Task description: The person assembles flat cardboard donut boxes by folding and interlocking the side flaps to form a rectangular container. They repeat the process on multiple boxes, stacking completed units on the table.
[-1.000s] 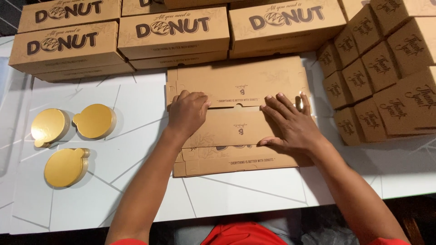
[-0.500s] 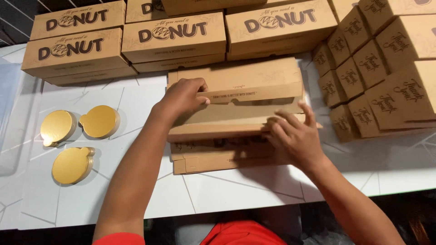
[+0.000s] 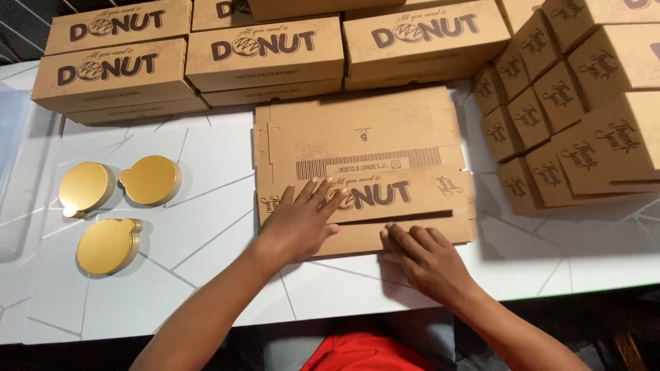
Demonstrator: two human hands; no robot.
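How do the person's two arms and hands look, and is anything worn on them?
Both arms are bare as far up as the view shows: no sleeves, gloves or watch. The left hand and the right hand show no rings or bracelets, with short, plain nails. A red garment shows at the bottom edge between the arms.
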